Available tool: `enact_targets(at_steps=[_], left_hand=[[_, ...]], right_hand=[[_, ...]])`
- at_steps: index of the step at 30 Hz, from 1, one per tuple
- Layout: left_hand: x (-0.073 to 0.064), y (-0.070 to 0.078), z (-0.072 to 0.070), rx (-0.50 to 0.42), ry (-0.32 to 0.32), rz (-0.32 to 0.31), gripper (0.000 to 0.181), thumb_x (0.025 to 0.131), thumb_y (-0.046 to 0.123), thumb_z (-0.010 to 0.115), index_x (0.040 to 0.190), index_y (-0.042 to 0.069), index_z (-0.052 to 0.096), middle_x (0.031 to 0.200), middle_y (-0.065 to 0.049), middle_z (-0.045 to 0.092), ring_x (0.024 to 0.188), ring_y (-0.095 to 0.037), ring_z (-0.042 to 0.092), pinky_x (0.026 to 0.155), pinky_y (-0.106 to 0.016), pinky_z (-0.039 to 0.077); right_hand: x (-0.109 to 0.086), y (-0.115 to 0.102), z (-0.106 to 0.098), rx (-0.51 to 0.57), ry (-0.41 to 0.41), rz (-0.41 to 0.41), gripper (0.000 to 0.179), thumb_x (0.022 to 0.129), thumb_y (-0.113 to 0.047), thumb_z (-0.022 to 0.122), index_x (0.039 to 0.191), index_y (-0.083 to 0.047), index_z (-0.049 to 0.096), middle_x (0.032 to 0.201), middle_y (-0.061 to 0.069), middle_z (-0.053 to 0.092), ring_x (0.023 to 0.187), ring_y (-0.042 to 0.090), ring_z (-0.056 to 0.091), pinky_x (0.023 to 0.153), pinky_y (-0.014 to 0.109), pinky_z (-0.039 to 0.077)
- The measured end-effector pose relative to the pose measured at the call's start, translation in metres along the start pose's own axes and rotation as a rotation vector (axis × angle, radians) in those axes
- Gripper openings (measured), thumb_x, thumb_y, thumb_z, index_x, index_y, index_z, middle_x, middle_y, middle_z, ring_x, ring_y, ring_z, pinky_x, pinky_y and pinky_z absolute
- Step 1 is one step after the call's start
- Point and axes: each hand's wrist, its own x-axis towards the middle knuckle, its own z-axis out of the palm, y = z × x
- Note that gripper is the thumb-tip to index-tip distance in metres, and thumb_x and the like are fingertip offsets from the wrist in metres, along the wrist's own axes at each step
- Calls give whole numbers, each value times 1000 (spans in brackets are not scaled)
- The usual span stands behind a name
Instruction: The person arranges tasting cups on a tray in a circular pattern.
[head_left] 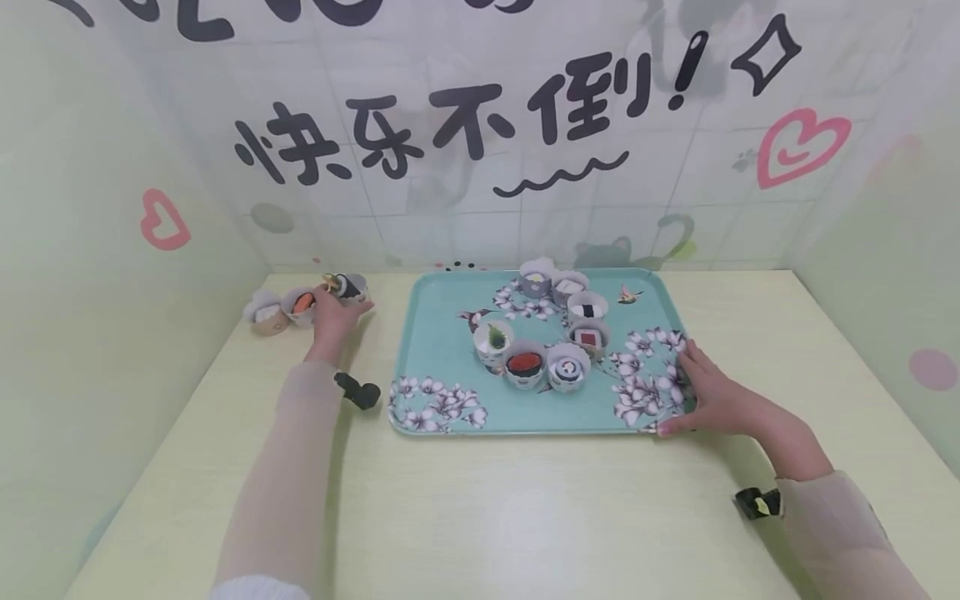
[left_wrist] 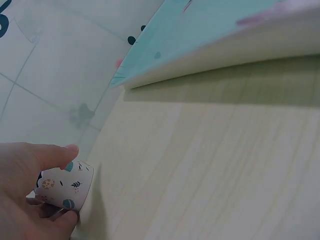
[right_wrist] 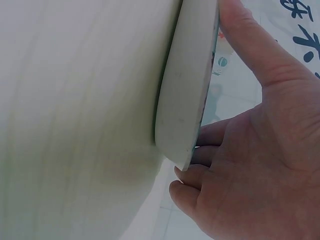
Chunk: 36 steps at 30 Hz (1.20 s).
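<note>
In the head view my left hand (head_left: 337, 323) reaches to the back left of the table. Its thumb and fingers grip a patterned paper cup (left_wrist: 67, 185), seen side-on in the left wrist view. Inside that cup shows a dark-wrapped sushi piece (head_left: 347, 287). Close by on the left stand a cup with an orange-topped piece (head_left: 302, 303) and a cup with a white piece (head_left: 266, 315). My right hand (head_left: 718, 400) lies along the right edge of the turquoise flowered tray (head_left: 442, 321), thumb by its near corner and fingers touching the rim.
Several sushi cups stand in a curved row on the tray, among them a red-topped one (head_left: 525, 364) and one with a green garnish (head_left: 495, 337). The pale wooden table (head_left: 480, 517) is bounded by a printed back wall (head_left: 465, 225) and side walls.
</note>
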Motion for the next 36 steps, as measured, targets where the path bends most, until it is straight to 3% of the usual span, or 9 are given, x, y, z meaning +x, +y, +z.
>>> enact_targets(at_steps=[9,13,20,29,36], left_hand=[[-3,2,1,68,67,32,75,94,21,67,150,-1,23,156,-24,36,144,-36,38,120,-44,35],[-2,2,0,110,77,38,73,94,25,67,149,-1,26,155,-25,37,144,-38,38,120,-45,36],[-1,4,0,152,60,51,68,94,28,66,144,-3,31,151,-26,41,141,-39,40,118,-48,37],[-7,19,2,217,29,109,59,94,34,66,130,-1,36,134,-20,46,119,-34,46,101,-45,42],[-12,30,9,265,-3,150,57,95,34,64,129,-1,37,133,-22,49,119,-34,48,99,-45,44]], right_hand=[[-1,0,1,4,2,-4,132,71,-39,88,150,19,-1,157,40,-16,146,58,-10,113,75,12],[0,0,1,2,3,-4,132,71,-39,88,150,19,0,157,40,-16,146,58,-9,113,75,13],[0,-1,1,7,1,-4,133,71,-39,89,150,19,-1,157,40,-16,146,58,-10,113,75,12],[-1,-2,0,4,1,0,133,70,-40,89,150,20,0,157,40,-16,146,57,-10,114,74,12],[0,-1,0,-2,-2,-2,133,71,-40,88,150,20,-1,157,40,-16,146,57,-10,114,74,12]])
